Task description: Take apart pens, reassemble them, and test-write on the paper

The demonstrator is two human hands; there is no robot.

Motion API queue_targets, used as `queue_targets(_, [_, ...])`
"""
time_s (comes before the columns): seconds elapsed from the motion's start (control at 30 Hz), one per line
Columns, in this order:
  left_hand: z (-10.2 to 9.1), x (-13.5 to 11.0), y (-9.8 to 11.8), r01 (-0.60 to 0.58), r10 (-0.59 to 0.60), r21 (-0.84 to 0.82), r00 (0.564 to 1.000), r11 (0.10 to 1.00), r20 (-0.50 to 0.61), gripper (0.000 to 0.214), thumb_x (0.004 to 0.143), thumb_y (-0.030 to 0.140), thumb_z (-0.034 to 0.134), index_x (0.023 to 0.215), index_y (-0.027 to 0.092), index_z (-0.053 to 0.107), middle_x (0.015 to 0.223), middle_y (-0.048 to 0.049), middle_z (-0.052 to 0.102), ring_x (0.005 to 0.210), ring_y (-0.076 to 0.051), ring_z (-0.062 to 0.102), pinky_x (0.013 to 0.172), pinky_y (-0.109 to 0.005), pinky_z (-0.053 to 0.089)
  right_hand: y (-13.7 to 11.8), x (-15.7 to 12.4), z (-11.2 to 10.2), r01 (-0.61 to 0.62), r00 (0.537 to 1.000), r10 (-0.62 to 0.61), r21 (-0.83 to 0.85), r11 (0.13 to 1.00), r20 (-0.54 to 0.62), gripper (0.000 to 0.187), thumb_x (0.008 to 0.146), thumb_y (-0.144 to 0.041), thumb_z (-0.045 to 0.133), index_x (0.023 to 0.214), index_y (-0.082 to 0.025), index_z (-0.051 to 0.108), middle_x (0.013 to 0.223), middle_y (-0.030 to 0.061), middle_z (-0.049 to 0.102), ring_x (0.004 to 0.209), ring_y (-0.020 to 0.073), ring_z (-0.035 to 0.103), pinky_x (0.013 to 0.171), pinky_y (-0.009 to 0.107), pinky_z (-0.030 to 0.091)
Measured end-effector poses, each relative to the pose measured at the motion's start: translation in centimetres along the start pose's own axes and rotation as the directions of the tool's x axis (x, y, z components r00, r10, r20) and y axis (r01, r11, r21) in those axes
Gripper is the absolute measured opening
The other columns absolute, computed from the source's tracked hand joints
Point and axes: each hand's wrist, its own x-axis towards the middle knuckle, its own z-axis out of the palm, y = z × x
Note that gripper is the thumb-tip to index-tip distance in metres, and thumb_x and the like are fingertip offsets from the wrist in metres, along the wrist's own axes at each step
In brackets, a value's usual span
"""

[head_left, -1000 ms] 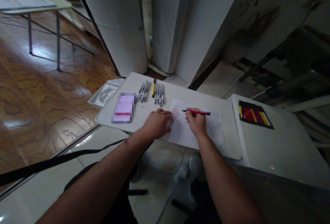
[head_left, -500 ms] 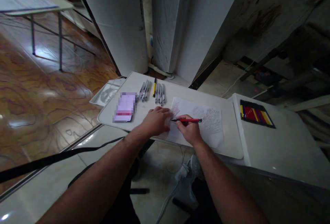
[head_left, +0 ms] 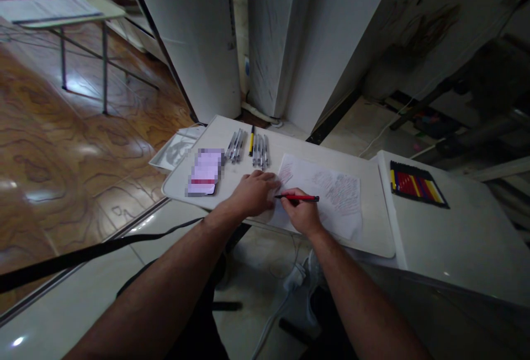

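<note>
My right hand (head_left: 301,215) is closed around a red pen (head_left: 298,198), its tip down on a white sheet of paper (head_left: 331,197) covered with red handwriting. My left hand (head_left: 253,192) lies palm down with fingers flat on the paper's left edge, touching the small white table (head_left: 372,241). The two hands are almost touching.
Several pens (head_left: 248,147) lie in a row at the table's far edge. A phone (head_left: 203,172) rests left of my left hand, a tray (head_left: 174,151) beyond it. A box of coloured pens (head_left: 416,183) sits on a white surface at right. Cables and a black strap run below.
My right hand has slid left and toward me across the paper with the red pen, ending beside my left hand. The left hand stayed put.
</note>
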Motion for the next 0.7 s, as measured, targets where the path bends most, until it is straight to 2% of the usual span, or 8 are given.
queue_targets(0.2, [-0.07,0.04,-0.07,0.005,-0.005,0.007,1.000,1.000,0.016,0.065,0.069,0.038,0.075,0.130,0.035,0.055,0.144,-0.0031,0.049,0.127,-0.034,0.042,0.099,-0.052,0.039,0.34,0.03,0.27,0.019,0.999,-0.020,-0.027,0.999,-0.046,0.012,0.081,-0.025,0.058,0.083,-0.021,0.069,0.075,0.0026,0.070,0.069,0.0172,0.062,0.067,0.029,0.050])
queue_targets(0.37, [-0.13,0.03,-0.08,0.002,-0.004,0.049,0.999,0.999,0.041,0.067,0.068,0.041,0.075,0.131,0.034,0.053,0.145,-0.0021,0.048,0.126,-0.032,0.043,0.098,-0.049,0.041,0.45,0.03,0.24,0.070,0.997,-0.071,-0.031,0.997,-0.013,0.014,0.081,-0.025,0.059,0.085,-0.020,0.071,0.078,0.0029,0.071,0.072,0.0170,0.064,0.069,0.028,0.051])
queue_targets(0.7, [-0.29,0.01,0.02,0.000,-0.002,0.064,0.999,0.998,0.038,0.067,0.070,0.041,0.074,0.132,0.035,0.052,0.145,-0.0006,0.048,0.126,-0.031,0.043,0.098,-0.048,0.041,0.60,0.11,0.34,0.034,0.995,-0.036,-0.022,0.999,-0.093,0.012,0.080,-0.025,0.059,0.083,-0.020,0.070,0.076,0.0026,0.071,0.071,0.0172,0.065,0.068,0.027,0.051])
